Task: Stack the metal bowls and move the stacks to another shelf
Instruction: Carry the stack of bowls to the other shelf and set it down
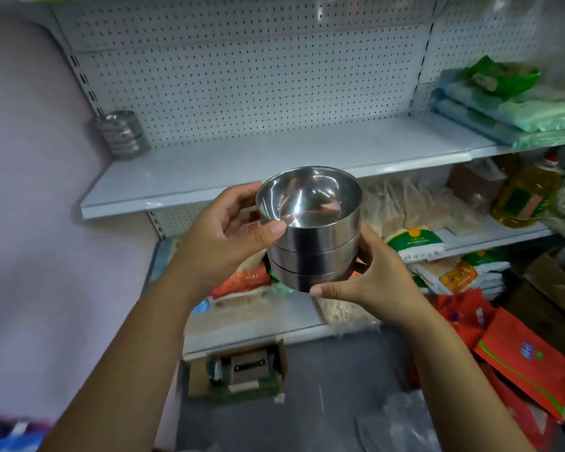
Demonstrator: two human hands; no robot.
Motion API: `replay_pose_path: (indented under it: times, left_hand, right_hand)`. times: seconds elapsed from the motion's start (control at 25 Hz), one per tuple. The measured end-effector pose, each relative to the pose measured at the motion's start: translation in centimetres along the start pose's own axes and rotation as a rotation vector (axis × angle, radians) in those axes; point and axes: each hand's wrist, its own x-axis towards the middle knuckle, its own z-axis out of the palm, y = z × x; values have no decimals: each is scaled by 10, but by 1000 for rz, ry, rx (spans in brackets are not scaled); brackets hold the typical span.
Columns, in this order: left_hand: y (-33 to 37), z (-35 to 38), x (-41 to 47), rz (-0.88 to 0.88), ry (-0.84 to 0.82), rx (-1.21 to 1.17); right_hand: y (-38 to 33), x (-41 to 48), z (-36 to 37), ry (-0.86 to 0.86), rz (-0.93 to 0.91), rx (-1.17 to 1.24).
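Note:
I hold a stack of three shiny metal bowls (310,230) in the air in front of the white shelf (242,171). My left hand (229,233) grips the stack's left side, thumb on the top bowl's rim. From below on the right, my right hand (369,278) cups the stack, its thumb along the bottom bowl. Another stack of metal bowls (123,133) stands at the far left back corner of that shelf, against the pegboard.
Green and blue packets (509,106) lie on the shelf's right end. Lower shelves hold rice bags (415,243), an oil bottle (525,197) and orange bags (248,278). Red bags (519,347) and a cardboard box (238,370) sit on the floor. A lilac wall (30,223) rises at left.

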Motion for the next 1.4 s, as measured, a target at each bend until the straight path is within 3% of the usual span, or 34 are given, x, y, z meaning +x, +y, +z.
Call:
replay_pose_path:
  times: [0.32, 0.52, 0.84, 1.4]
  left_hand:
    - [-42, -21, 152, 5, 9, 17]
    - [-70, -38, 246, 4, 98, 110]
    - [-119, -32, 389, -60, 162, 43]
    - [-196, -13, 487, -122, 234, 196]
  right_hand:
    - [39, 145, -2, 80, 3, -17]
    - [74, 259, -9, 14, 2, 13]
    - [145, 426, -47, -92, 6, -55]
    - [245, 534, -50, -220, 78, -46]
